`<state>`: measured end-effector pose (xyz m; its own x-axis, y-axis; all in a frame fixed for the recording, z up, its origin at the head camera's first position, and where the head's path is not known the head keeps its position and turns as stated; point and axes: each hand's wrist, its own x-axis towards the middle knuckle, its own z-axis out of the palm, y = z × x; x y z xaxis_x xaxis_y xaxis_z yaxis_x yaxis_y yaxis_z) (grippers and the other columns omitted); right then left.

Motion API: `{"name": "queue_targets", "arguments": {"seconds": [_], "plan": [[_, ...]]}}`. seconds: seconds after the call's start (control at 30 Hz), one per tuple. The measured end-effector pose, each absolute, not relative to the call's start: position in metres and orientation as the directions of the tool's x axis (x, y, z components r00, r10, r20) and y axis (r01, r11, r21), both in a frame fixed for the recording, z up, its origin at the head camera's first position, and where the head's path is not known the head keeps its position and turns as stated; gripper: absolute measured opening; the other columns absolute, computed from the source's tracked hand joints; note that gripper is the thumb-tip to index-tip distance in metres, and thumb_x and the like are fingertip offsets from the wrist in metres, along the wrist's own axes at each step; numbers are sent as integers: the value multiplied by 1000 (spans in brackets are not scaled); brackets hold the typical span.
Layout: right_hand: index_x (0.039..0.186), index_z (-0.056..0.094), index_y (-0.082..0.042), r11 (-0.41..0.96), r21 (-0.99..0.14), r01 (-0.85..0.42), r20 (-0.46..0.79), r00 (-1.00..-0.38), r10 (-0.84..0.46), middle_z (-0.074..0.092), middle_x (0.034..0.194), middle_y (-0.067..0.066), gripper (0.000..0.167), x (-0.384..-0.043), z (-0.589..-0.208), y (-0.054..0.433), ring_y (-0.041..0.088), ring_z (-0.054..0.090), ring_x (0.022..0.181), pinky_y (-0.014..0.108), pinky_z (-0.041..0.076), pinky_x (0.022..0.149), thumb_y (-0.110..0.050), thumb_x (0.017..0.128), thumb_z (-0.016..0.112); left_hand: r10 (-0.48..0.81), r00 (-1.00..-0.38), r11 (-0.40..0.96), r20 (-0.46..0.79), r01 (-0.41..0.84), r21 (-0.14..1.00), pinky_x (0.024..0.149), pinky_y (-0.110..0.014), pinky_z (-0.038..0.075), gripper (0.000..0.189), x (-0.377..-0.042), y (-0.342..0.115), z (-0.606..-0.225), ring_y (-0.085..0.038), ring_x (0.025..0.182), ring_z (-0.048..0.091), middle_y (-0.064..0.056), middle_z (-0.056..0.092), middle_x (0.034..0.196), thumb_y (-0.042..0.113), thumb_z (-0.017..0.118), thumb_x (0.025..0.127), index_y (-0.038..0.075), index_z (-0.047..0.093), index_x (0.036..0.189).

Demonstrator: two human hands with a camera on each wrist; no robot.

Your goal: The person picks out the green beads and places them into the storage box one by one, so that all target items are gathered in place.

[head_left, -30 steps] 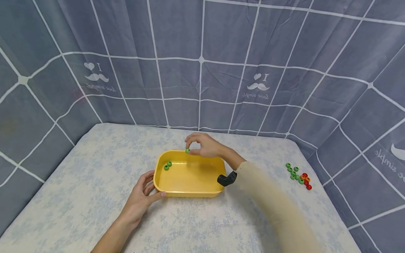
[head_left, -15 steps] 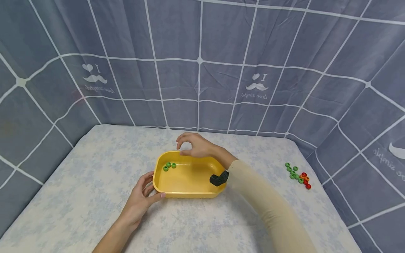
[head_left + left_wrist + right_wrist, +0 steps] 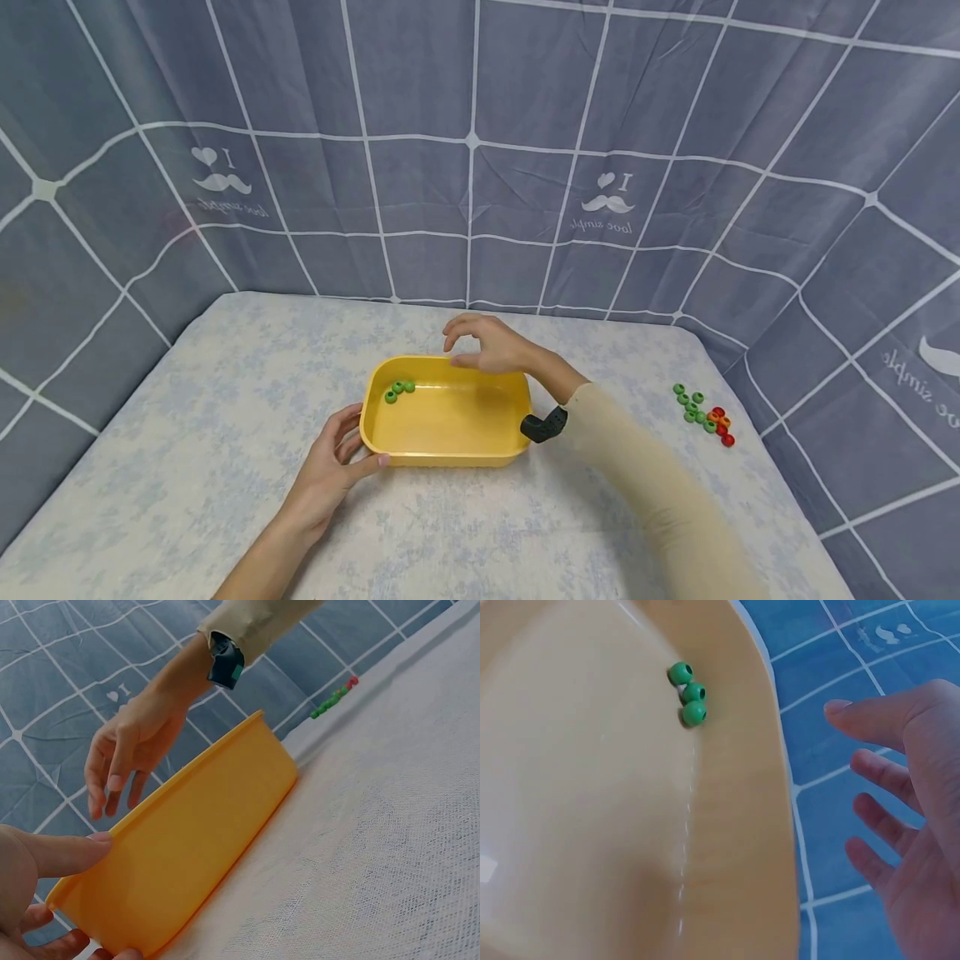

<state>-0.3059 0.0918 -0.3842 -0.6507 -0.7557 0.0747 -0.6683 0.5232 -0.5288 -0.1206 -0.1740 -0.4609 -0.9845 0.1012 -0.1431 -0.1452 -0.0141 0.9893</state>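
Observation:
My left hand (image 3: 333, 471) holds the left end of a yellow plastic bin (image 3: 457, 421), thumb at the rim and fingers along the side. In the left wrist view, my left thumb (image 3: 71, 853) lies on the outer wall near the rim. Three green beads (image 3: 694, 713) with dark holes sit close together on the bin's floor, at its far left corner in the head view. Over the far rim hovers my right hand (image 3: 491, 343), nothing between its fingers. In the right wrist view its thumb and fingers are spread apart.
Several green beads (image 3: 690, 417) lie loose on the patterned tablecloth (image 3: 585, 517) at the right, alongside red beads (image 3: 727, 441) and orange ones. A grey-blue curtain (image 3: 420, 192) with white lines hangs behind and at both sides.
My right hand released a green bead into the bin, where it joined the two others. The hand first moved left, then back right. My left hand stayed on the bin.

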Motion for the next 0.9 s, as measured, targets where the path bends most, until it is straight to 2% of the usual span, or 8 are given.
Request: {"name": "queue_targets", "arguments": {"seconds": [0.13,0.3,0.6,0.9], "plan": [[111,76,-5,519,-554,-651,87,-665,-742,59,140,10,16,-306,-383,104,28,51,133,47,43,113,-15,97,75,94,-985,-17,-143,-145,989,107,-29,48,94,-121,-174,-461,-34,150,30,-13,25,163,7,82,90,9,21,161],[109,76,-8,522,-573,-632,92,-683,-725,60,138,8,14,-305,-381,120,28,52,132,48,45,111,-16,97,75,90,-985,-12,-146,-148,989,107,-29,48,94,-121,-174,-461,-34,150,31,-13,26,163,7,83,90,9,21,161],[107,76,-13,560,-570,-602,109,-730,-674,60,139,11,12,-305,-380,152,31,52,131,52,47,109,-15,95,76,82,-985,-5,-152,-153,988,109,-32,47,95,-121,-174,-460,-34,150,31,-13,26,163,8,84,89,9,21,161],[108,75,-10,574,-601,-556,136,-779,-612,60,139,14,15,-299,-382,189,34,52,132,58,47,106,-12,93,79,79,-984,-9,-157,-158,987,109,-34,47,95,-121,-173,-460,-34,150,31,-12,27,163,10,85,89,10,22,161]]}}
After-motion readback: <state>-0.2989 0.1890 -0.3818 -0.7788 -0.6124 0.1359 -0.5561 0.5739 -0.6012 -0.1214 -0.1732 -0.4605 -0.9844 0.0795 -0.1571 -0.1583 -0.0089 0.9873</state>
